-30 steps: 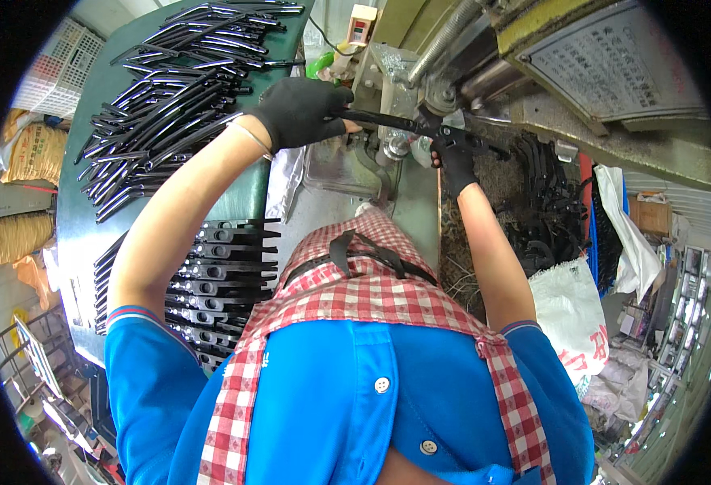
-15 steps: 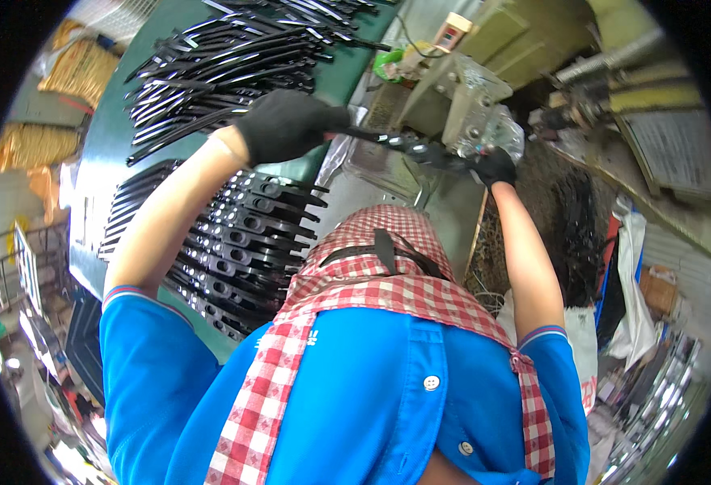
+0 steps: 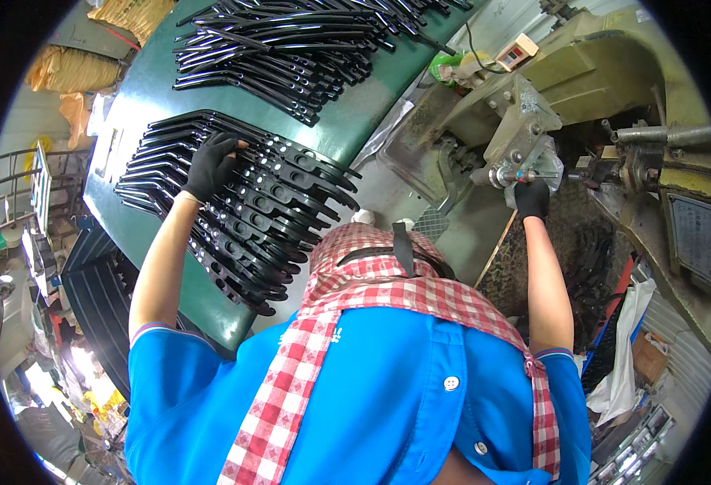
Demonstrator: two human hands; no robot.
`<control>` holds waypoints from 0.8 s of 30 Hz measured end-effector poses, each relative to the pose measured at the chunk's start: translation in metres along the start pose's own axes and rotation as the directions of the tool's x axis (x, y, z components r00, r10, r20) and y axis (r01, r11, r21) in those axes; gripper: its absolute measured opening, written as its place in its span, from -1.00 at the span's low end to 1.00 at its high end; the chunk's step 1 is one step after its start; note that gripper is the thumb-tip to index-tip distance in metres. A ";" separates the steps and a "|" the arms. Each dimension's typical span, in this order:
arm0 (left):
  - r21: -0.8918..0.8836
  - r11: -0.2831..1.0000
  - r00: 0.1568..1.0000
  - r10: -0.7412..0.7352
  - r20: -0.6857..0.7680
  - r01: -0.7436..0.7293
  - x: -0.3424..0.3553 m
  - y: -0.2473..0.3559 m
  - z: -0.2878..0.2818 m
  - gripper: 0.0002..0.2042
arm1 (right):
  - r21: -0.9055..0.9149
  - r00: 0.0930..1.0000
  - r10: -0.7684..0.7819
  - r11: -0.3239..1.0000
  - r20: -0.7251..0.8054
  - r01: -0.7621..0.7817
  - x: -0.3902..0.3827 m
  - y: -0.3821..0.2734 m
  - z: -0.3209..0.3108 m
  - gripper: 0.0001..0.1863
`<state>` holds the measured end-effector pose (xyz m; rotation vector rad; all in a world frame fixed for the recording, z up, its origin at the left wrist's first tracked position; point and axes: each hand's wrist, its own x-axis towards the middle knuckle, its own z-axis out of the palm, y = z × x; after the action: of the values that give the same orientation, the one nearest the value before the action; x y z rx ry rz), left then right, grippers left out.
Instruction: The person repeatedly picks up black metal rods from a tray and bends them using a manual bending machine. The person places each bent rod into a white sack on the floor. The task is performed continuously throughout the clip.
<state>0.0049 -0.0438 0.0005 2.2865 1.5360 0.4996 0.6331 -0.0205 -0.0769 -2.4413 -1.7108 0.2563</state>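
My left hand (image 3: 212,166), in a black glove with bare fingertips, is curled over a bent black metal part (image 3: 250,148) near the upper end of a neat row on the green table. These parts have slim bars on the left and wider, holed plates (image 3: 279,192) on the right. My right hand (image 3: 532,198), also in a black glove, is closed just below a metal pin (image 3: 528,175) on the press machine (image 3: 525,121). Its fingers are mostly hidden, and I cannot make out what they hold.
A loose pile of black bent tubes (image 3: 291,48) covers the far part of the green table (image 3: 372,109). A control box with a red switch (image 3: 516,52) stands behind the machine. More dark parts (image 3: 590,250) lie in a bin at right. Sacks (image 3: 72,73) stand at far left.
My left hand has swung left from between table and machine onto the row. The black part that stretched between both hands is gone from there. My right hand stays by the machine.
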 end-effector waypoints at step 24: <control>0.331 0.933 0.972 0.071 0.223 -0.144 0.102 -0.032 0.039 -0.71 | 0.997 1.000 -0.004 0.082 -0.013 0.013 -0.065 -0.061 -0.126 -0.76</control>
<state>0.0326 0.0592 -0.0386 2.5984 1.4945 0.0084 0.5834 -0.0643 0.0630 -1.2589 -0.8454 1.0301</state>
